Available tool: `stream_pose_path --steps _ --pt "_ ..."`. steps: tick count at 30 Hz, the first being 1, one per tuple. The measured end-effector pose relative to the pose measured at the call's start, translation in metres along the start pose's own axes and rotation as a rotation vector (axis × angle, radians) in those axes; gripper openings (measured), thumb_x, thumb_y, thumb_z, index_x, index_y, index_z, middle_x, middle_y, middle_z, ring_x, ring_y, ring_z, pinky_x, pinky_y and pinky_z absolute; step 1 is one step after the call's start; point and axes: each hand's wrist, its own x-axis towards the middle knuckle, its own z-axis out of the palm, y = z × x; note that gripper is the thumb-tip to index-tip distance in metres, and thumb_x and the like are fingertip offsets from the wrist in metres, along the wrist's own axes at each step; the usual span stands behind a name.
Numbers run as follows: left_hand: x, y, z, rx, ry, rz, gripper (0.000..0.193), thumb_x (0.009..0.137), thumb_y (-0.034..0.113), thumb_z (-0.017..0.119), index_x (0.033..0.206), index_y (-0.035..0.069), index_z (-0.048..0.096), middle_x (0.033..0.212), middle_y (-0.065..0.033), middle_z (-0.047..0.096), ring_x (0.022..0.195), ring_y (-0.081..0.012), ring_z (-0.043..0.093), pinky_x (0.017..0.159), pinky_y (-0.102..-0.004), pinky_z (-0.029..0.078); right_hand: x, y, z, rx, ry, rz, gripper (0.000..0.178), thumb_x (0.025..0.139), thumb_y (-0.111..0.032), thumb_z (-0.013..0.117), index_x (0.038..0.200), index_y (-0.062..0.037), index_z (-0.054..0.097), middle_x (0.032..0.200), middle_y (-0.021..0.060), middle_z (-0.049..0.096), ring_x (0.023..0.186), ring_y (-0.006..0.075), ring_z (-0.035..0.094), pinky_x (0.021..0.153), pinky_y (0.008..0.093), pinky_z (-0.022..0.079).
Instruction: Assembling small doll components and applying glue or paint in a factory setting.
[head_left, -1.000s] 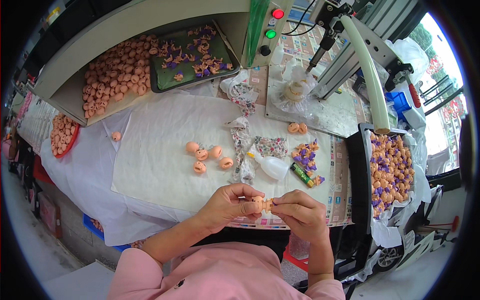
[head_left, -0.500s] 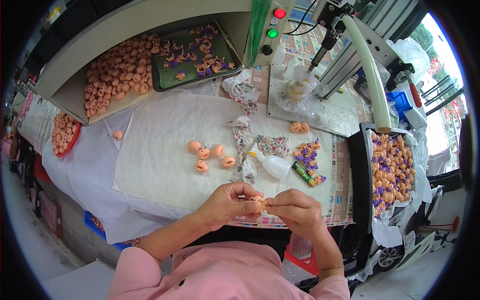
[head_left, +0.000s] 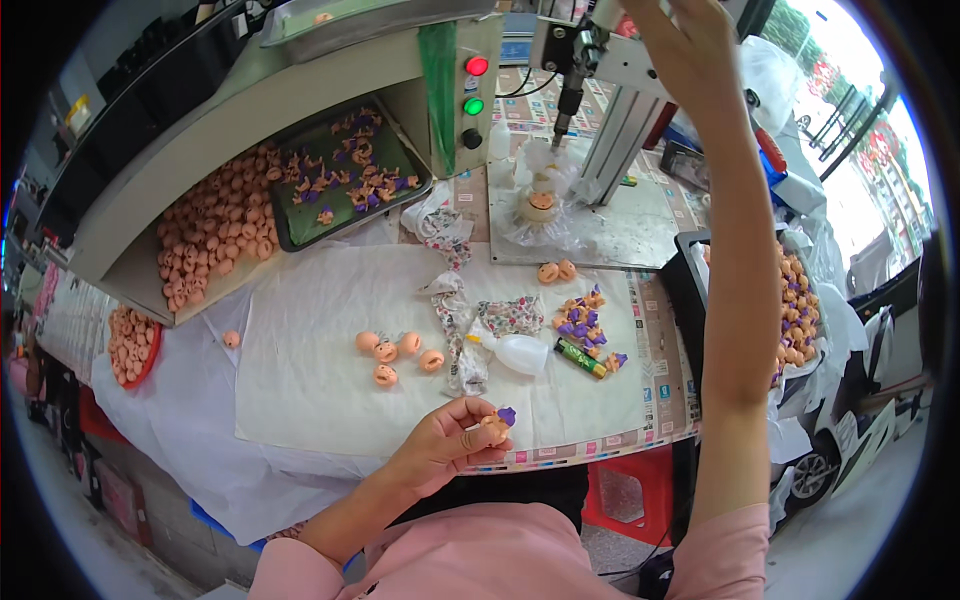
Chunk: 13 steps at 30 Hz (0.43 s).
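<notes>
My left hand (head_left: 452, 440), near the table's front edge, pinches a small doll piece (head_left: 494, 430), skin-coloured with a purple part pointing up. My right arm reaches far up along the right side, and my right hand (head_left: 690, 55) is beside the top of a press (head_left: 572, 90). The upper edge cuts off its fingers, so its grip is hidden. Below the press, a round doll head (head_left: 541, 202) sits in a plastic-wrapped holder (head_left: 545, 228). Several loose doll heads (head_left: 385, 351), a white squeeze bottle (head_left: 522, 354), a green tube (head_left: 580, 358) and purple doll parts (head_left: 580, 318) lie ahead.
At the back left, a shelf box holds a heap of doll heads (head_left: 215, 225) and a dark tray (head_left: 425, 190) of purple parts. A red basin (head_left: 154, 355) stands left. My right arm partly covers a black bin (head_left: 683, 290). Floral cloth (head_left: 510, 315) lies mid-table.
My right hand has let go of the doll piece and risen to the press. The left hand keeps the piece, its purple part now showing. The view has shifted.
</notes>
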Motion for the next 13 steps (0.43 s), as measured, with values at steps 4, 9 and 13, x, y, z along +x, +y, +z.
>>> stream_pose_path --steps 4,9,13 --pt "-0.007 0.003 0.005 -0.032 0.009 0.002 0.025 0.089 0.006 0.066 0.112 0.006 0.055 0.101 -0.0067 0.063 0.095 -0.0187 0.066 0.083 -0.0296 0.058 0.029 0.016 -0.002 0.336 -0.311 0.52 0.041 0.095 -0.025 0.059 0.129 -0.0019 0.057 0.121 0.0122 0.064 0.111 0.0206 0.058 0.097 0.0319 0.042" --pt "-0.024 0.013 -0.013 0.009 0.058 0.13 0.027 0.088 0.004 0.067 0.112 0.005 0.056 0.106 -0.0089 0.063 0.097 -0.0204 0.066 0.085 -0.0309 0.058 -0.043 0.0 0.009 -0.129 -0.196 0.48 0.02 0.085 -0.012 0.068 0.103 -0.005 0.072 0.093 0.0121 0.071 0.086 0.0207 0.068 0.081 0.029 0.05" --pt "-0.032 0.021 -0.025 -0.057 0.035 0.215 0.027 0.087 0.004 0.067 0.112 0.006 0.056 0.107 -0.0104 0.063 0.098 -0.022 0.066 0.086 -0.0319 0.057 -0.124 -0.029 0.001 -0.129 -0.382 0.563 0.023 0.081 -0.014 0.07 0.103 -0.0074 0.073 0.096 0.0164 0.071 0.096 0.0245 0.068 0.09 0.0303 0.048"
